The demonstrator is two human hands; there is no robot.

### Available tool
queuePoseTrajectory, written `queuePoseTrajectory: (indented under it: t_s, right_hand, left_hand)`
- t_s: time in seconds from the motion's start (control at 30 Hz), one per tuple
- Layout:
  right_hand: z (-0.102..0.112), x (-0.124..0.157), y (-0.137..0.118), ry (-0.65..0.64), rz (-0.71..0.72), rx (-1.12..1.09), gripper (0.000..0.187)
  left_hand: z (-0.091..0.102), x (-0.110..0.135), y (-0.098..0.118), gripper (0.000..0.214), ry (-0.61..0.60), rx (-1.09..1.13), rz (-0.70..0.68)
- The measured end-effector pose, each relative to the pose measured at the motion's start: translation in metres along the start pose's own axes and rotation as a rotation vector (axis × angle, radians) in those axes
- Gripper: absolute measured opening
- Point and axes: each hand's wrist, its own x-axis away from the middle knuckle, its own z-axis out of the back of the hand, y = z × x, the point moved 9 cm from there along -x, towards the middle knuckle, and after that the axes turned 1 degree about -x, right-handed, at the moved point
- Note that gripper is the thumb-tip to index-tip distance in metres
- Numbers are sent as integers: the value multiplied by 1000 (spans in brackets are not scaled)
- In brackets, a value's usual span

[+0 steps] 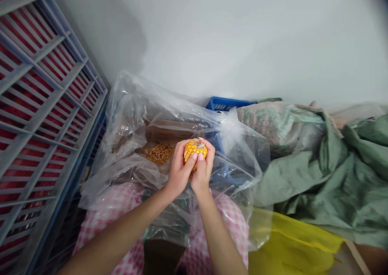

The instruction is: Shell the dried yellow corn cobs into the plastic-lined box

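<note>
Corn cob [191,147] | left hand [178,168] + right hand [203,174] gripping it | loose kernels [159,153] 9 o'clock of cob, clear plastic [124,174] around

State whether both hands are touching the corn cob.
Touching: in the head view, the left hand and right hand wrap around the corn cob, both thumbs against its near side.

A slatted grey crate [62,88] fills the left side, red showing through its gaps, beside a pale wall [242,36]. At right are a blue basket [224,100], crumpled green sheeting [360,178] and, lower, yellow material [291,242], perhaps a mesh bag.
</note>
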Motion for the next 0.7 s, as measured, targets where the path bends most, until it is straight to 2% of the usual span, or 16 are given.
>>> queuePoseTrajectory:
  t_s: [0.2,0.33,0.43,0.5,0.57,0.7]
  right_hand:
    - [-4,0,4,-26,-26,-31,32]
    - [-2,-7,-1,-47,-62,10,33]
    - [-3,-15,-5,-149,-73,42,35]
    - [-4,-19,-4,-226,-70,65,38]
    - [-3,-21,0,-261,-76,97,41]
    - [-6,-19,10,-272,-92,151,42]
  left_hand:
    - [2,-2,-5,31,9,12,69]
    - [-3,-6,-7,36,-56,78,149]
    - [-6,-14,-7,44,-125,52,147]
    - [-1,-22,-12,41,-125,-27,176]
    - [-1,-29,-11,38,-211,-137,153]
    - [-3,-34,7,33,-442,-444,-27]
